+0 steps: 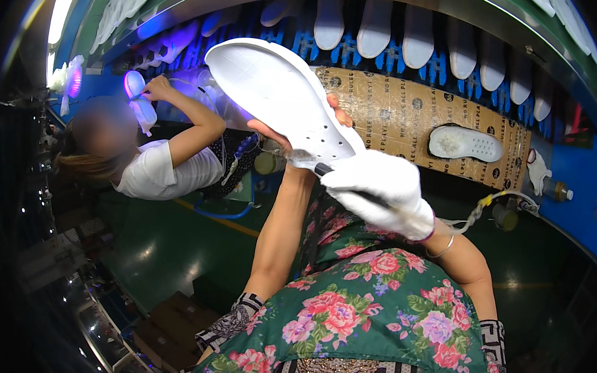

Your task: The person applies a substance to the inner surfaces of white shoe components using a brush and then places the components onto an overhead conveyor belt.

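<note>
My bare left hand [274, 135] is closed around a white shoe sole [277, 84] from beneath, its fingertips showing at the right edge. The sole is tilted, its broad end toward the far left, with small dark holes near its narrow end. In a white glove, my right hand [382, 194] grips a small brush [322, 168] with a dark handle. The brush's greyish tip is at the lower left edge of the sole; whether it touches is hard to tell.
A second white sole [466, 142] lies on a cardboard sheet [384, 106]. Several soles [374, 28] hang on blue holders along the line behind. At left, a co-worker [171, 170] holds a sole [139, 100] in violet light. A bottle [563, 192] and white cloth [537, 170] are at right.
</note>
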Demonstrator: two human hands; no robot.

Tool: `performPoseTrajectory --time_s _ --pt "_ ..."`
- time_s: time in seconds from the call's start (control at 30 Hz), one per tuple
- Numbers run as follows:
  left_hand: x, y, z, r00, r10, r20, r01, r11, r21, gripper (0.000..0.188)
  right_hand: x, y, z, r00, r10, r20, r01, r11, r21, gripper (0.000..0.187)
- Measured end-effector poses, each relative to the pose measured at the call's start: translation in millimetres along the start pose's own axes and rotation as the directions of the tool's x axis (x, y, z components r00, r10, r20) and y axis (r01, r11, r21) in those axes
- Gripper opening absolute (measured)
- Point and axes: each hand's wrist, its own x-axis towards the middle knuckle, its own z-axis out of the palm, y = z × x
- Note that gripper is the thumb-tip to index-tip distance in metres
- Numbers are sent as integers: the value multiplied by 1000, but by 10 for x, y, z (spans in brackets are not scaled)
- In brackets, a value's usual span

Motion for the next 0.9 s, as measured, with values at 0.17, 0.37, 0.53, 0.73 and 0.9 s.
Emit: performPoseTrajectory --time_s 0.17,0.37,0.53,0.73,0.9 --pt "59 72 -41 999 30 -19 -30 999 -19 123 -13 18 6 999 -35 -39 28 987 -156 24" --pt "149 180 -105 996 92 -2 -92 995 31 127 4 4 -12 994 85 -68 -82 996 44 21" --pt "228 186 -29 996 40 78 -39 999 -17 127 -87 19 64 1000 14 -12 -15 998 -58 24" --pt "245 341 -69 995 -90 48 87 995 52 125 -48 75 8 977 165 -133 -164 986 24 20" --pt "331 424 -63 972 -206 109 189 971 148 119 -128 7 89 995 65 72 -69 996 58 22"
